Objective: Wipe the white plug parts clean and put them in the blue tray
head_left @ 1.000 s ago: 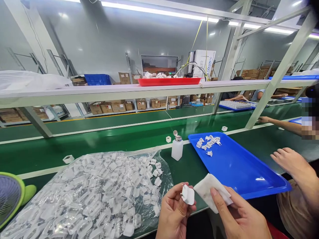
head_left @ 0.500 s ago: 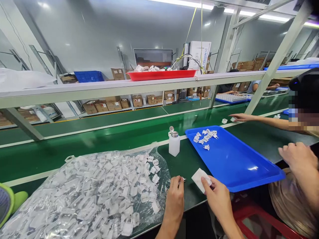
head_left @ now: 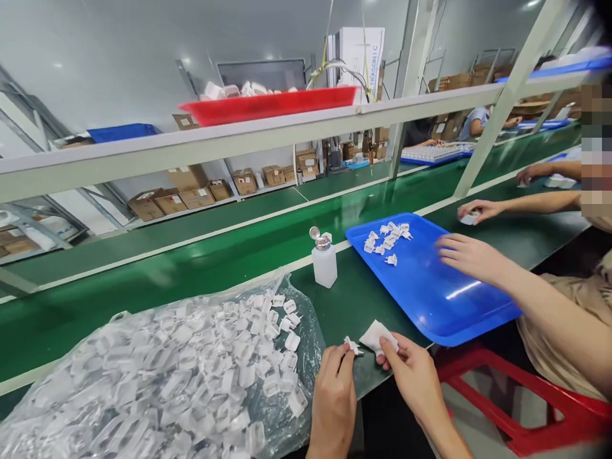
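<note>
My left hand (head_left: 335,389) pinches a small white plug piece (head_left: 352,345) with metal pins, near the bench's front edge. Just right of it, my right hand (head_left: 412,370) holds a folded white cloth (head_left: 377,336) between thumb and fingers. Cloth and plug piece are close together; whether they touch I cannot tell. Left of my hands lies a clear plastic bag (head_left: 306,312) spread under many loose white plastic housings (head_left: 210,357). Beyond my hands stands a white pump bottle (head_left: 325,264) with its metal lid flipped up.
A blue tray (head_left: 421,287) with several white plug pieces (head_left: 389,239) lies to the right. A co-worker's hand (head_left: 471,255) hovers over it, the other (head_left: 478,211) holding a white piece. A red tray (head_left: 272,105) rests on the shelf rail (head_left: 239,143). A red stool (head_left: 507,395) stands lower right.
My view has shifted. My left hand's plug piece shows more clearly, and the cloth is nearer to it. The co-worker's near hand has reached over the blue tray.
</note>
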`<state>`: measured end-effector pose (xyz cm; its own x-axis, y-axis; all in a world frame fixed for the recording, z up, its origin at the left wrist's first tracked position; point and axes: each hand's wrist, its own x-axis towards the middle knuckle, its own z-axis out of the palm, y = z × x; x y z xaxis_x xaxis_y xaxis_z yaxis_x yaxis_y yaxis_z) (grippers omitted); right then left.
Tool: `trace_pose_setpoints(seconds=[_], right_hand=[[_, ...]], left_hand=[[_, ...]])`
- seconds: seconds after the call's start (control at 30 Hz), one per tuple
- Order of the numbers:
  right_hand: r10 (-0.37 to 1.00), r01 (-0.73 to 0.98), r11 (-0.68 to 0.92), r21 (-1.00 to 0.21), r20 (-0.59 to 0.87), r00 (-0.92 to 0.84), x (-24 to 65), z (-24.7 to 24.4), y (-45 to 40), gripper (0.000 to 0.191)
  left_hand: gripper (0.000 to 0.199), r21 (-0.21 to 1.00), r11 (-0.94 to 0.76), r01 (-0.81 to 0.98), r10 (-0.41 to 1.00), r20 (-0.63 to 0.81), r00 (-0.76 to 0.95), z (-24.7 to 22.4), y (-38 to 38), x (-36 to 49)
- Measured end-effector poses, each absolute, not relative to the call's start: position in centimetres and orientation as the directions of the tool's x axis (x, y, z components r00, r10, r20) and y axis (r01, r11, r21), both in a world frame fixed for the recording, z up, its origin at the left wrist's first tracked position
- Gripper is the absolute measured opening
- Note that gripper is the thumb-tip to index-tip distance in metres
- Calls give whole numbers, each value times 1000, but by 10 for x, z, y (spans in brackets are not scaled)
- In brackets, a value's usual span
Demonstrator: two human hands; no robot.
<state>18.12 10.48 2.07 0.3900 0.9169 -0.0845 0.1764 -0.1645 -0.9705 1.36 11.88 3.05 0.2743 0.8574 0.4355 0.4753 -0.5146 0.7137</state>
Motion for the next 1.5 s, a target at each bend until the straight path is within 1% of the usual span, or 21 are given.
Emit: trace_pose_setpoints(seconds=[0.07,0.13,0.17,0.23,0.27,0.3,0.33,0.37,0.43,0.5,0.57,0.73,0.97,1.1,1.33,1.5], right_hand=[[914,212,-188,-959,-92,396,185,23,103,51],[913,264,-217,-940,-100,395,189,29,102,44],[914,290,-230,-929,-104,392,191,33,102,41],[920,333,-250,-909,-115,375,193,40,103,37],[925,349,-256,-901,-123,360,193,44,104,36],[931,364,-259,-894,-131,341,192,47,105,34],[938,379,-261,-888,-140,317,192,50,106,34],[946,394,-260,-882,-149,289,191,52,108,33],[960,429,-246,-869,-158,231,191,54,112,32],[971,464,-222,-858,-152,182,193,54,117,31],[979,487,-198,-851,-144,148,197,54,120,30],[991,500,-129,-857,-123,44,209,53,122,25],[993,490,-83,-868,-113,-30,218,48,124,25],[989,480,-108,-871,-142,-35,219,47,128,27],[979,475,-166,-864,-202,-25,217,51,137,39],[979,485,-171,-858,-204,-15,217,52,142,31]], left_hand=[[25,801,-404,442,915,348,205,40,117,14],[9,858,-226,462,974,204,98,48,118,15],[13,866,-137,481,990,128,52,51,119,14],[39,857,-32,514,999,14,39,53,124,12],[53,848,-23,529,996,-26,84,53,127,10],[61,838,-36,544,988,-53,147,50,131,9],[64,827,-66,558,975,-66,212,47,135,7],[60,814,-106,571,961,-63,269,43,139,6],[43,783,-203,588,940,-13,342,33,145,4],[29,752,-287,593,929,68,364,25,150,3],[23,729,-337,595,922,127,366,19,154,3],[23,696,-396,599,911,215,353,14,160,4],[22,713,-342,613,937,207,282,15,158,11],[22,714,-328,618,942,201,267,18,156,14],[24,678,-372,634,926,220,308,21,156,15],[23,665,-368,650,928,226,295,22,156,17]])
